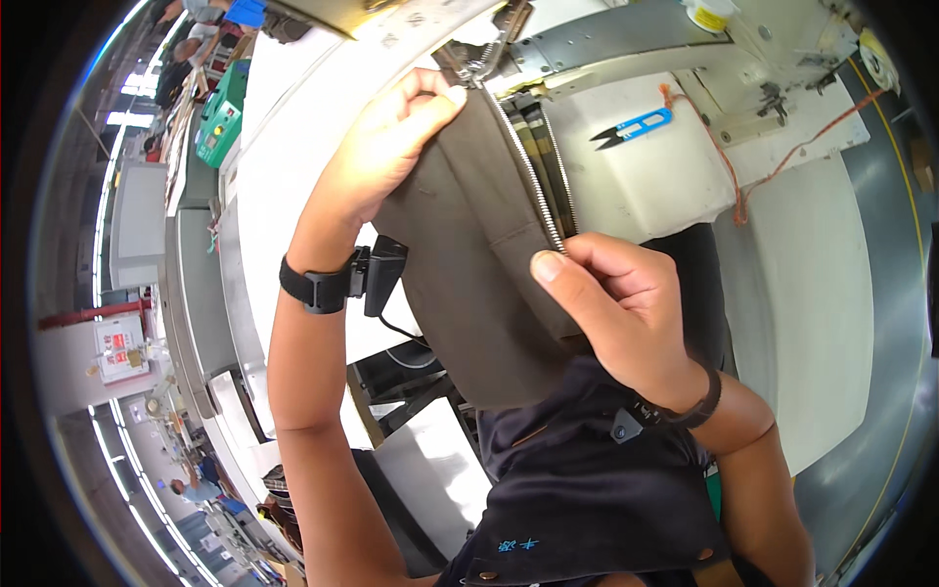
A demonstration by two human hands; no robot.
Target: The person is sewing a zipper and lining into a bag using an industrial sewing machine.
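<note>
A dark brown fabric piece (469, 264) with an open metal zipper (536, 176) along its right side hangs from the sewing machine bed toward my lap. My left hand (396, 127) grips the fabric's far end, thumb and fingers together, close to the presser foot (474, 67). Lower down, my right hand (631, 308) pinches the zippered edge, the thumb on top and the fingers curled under. Between the two rows of teeth, a striped or camouflage-patterned cloth (536, 132) shows. The far zipper end is partly hidden by the machine parts.
Blue thread snips (634, 127) lie on the white surface right of the fabric. An orange cord (729, 161) trails near them. The machine arm (616, 44) spans the far side. A green box (221, 112) and other people at workstations are off to the left.
</note>
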